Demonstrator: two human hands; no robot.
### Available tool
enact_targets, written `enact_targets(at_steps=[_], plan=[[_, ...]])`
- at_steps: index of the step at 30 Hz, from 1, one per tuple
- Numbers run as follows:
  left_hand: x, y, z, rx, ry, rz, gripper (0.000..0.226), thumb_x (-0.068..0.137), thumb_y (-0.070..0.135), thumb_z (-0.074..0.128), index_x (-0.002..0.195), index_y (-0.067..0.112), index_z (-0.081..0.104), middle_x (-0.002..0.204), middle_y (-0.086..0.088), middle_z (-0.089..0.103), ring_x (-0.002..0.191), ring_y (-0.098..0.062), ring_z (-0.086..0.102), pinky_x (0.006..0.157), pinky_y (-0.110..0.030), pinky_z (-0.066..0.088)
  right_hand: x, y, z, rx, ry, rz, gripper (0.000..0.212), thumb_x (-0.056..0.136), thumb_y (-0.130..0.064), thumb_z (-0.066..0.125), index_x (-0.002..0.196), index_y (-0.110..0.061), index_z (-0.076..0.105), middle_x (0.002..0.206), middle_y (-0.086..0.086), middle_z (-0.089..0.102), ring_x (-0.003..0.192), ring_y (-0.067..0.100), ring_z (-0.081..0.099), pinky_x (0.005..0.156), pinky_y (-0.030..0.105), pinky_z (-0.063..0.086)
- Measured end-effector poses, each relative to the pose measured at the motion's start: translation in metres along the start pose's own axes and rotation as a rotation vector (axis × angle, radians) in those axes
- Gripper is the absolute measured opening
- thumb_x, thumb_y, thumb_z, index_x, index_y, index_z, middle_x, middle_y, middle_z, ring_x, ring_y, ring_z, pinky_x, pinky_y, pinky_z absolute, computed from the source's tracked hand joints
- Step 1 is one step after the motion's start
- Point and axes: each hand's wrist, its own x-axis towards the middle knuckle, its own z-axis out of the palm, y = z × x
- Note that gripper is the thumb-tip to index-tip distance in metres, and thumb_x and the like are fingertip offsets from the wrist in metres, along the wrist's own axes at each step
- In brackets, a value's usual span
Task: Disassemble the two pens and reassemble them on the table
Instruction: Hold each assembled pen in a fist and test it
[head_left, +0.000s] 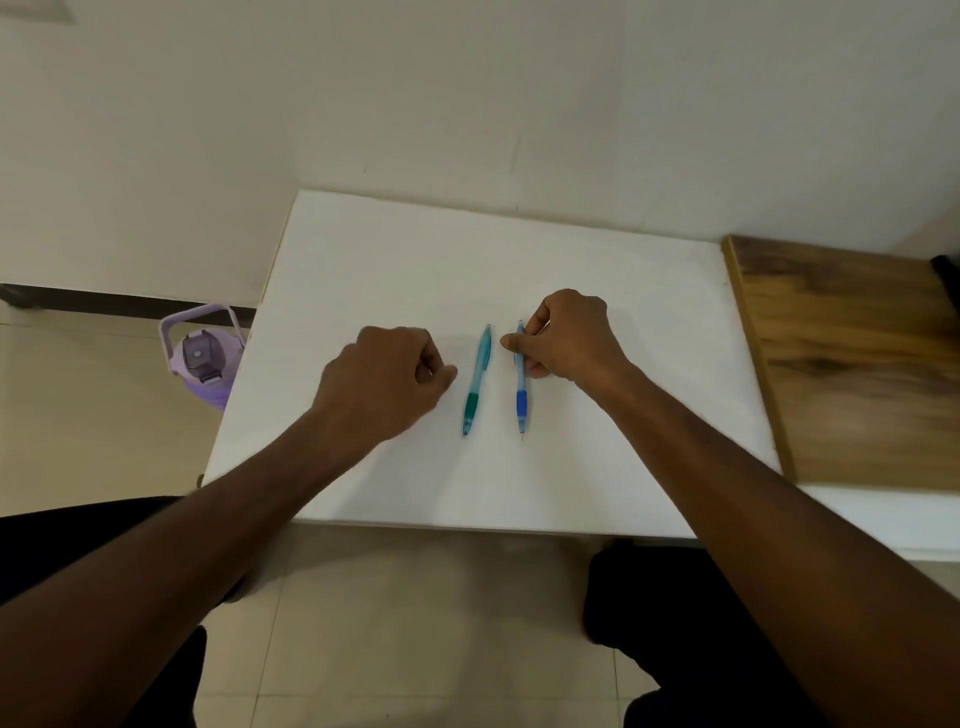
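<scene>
Head view is showing the right hand (569, 338) pinching the blue pen (520, 387) on the white bench (363, 249), while the left hand (387, 379) is lying loosely curled, empty, beside the green pen (478, 382).

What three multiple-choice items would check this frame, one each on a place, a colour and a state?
1. Where does the purple bottle stand?
A. On the floor, left of the white table
B. On the table between the pens
C. On the wooden surface

2. What colour is the grip of the left-hand pen?
A. Red
B. Green
C. Yellow

3. What is the right hand doing?
A. Resting flat and away from both pens
B. Lifting the bottle
C. Touching the blue-grip pen at its upper barrel

Key: 1 A, it shows below the table's left edge; 2 B, a dark green band near the tip; 3 C, fingers close around that pen, while the left hand touches none.
</scene>
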Motion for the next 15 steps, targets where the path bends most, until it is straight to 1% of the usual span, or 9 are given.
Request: enact_targets(at_steps=[4, 7, 8, 10, 12, 13, 15], plan=[[0.002, 0.007, 0.016, 0.055, -0.092, -0.060, 0.044, 0.086, 0.072, 0.069, 0.081, 0.028, 0.066, 0.074, 0.011, 0.066, 0.066, -0.009, 0.063, 0.058, -0.025, 0.049, 0.001, 0.000, 0.002, -0.054, 0.000, 0.023, 0.044, 0.085, -0.038, 0.085, 0.096, 0.000, 0.069, 0.089, 0.015, 0.080, 0.078, 0.028, 0.080, 0.092, 0.040, 0.063], [0.002, 0.014, 0.023, 0.162, -0.097, -0.067, 0.055, 0.079, 0.082, 0.067, 0.076, 0.027, 0.064, 0.070, 0.009, 0.066, 0.063, -0.011, 0.061, 0.056, -0.025, 0.046, 0.002, 0.001, 0.004, -0.113, 0.012, 0.012, 0.046, 0.085, -0.043, 0.084, 0.097, -0.001, 0.069, 0.089, 0.014, 0.080, 0.078, 0.026, 0.080, 0.094, 0.039, 0.062], [0.002, 0.016, 0.024, 0.194, -0.093, -0.066, 0.057, 0.078, 0.083, 0.066, 0.076, 0.026, 0.064, 0.070, 0.009, 0.066, 0.063, -0.011, 0.061, 0.056, -0.025, 0.045, 0.002, 0.001, 0.004, -0.139, 0.012, 0.005, 0.048, 0.085, -0.045, 0.083, 0.098, -0.001, 0.070, 0.091, 0.014, 0.080, 0.081, 0.027, 0.080, 0.095, 0.040, 0.062], [0.001, 0.018, 0.024, 0.235, -0.088, -0.062, 0.056, 0.079, 0.082, 0.067, 0.075, 0.026, 0.063, 0.070, 0.010, 0.066, 0.063, -0.011, 0.061, 0.057, -0.026, 0.045, 0.002, 0.001, 0.005, -0.213, 0.007, -0.001, 0.052, 0.086, -0.050, 0.081, 0.101, -0.002, 0.070, 0.098, 0.016, 0.079, 0.090, 0.028, 0.077, 0.097, 0.042, 0.060], [0.001, 0.020, 0.023, 0.229, -0.083, -0.054, 0.051, 0.081, 0.077, 0.069, 0.077, 0.027, 0.065, 0.072, 0.010, 0.066, 0.065, -0.011, 0.062, 0.058, -0.026, 0.044, 0.002, 0.000, 0.004, -0.266, -0.001, 0.000, 0.055, 0.086, -0.054, 0.078, 0.103, -0.002, 0.070, 0.102, 0.016, 0.078, 0.095, 0.029, 0.076, 0.098, 0.042, 0.059], [0.000, 0.021, 0.023, 0.222, -0.080, -0.047, 0.048, 0.083, 0.075, 0.069, 0.080, 0.027, 0.066, 0.073, 0.010, 0.066, 0.065, -0.011, 0.062, 0.057, -0.026, 0.042, 0.002, 0.000, 0.003, -0.286, 0.003, -0.006, 0.056, 0.086, -0.056, 0.078, 0.100, -0.003, 0.070, 0.101, 0.016, 0.078, 0.093, 0.028, 0.076, 0.098, 0.041, 0.059], [-0.001, 0.021, 0.021, 0.216, -0.080, -0.032, 0.044, 0.086, 0.071, 0.069, 0.084, 0.027, 0.067, 0.075, 0.010, 0.066, 0.065, -0.011, 0.060, 0.055, -0.024, 0.038, 0.000, -0.003, -0.001, -0.306, 0.050, -0.042, 0.052, 0.087, -0.059, 0.075, 0.090, -0.008, 0.067, 0.091, 0.013, 0.079, 0.083, 0.025, 0.077, 0.093, 0.038, 0.061]])
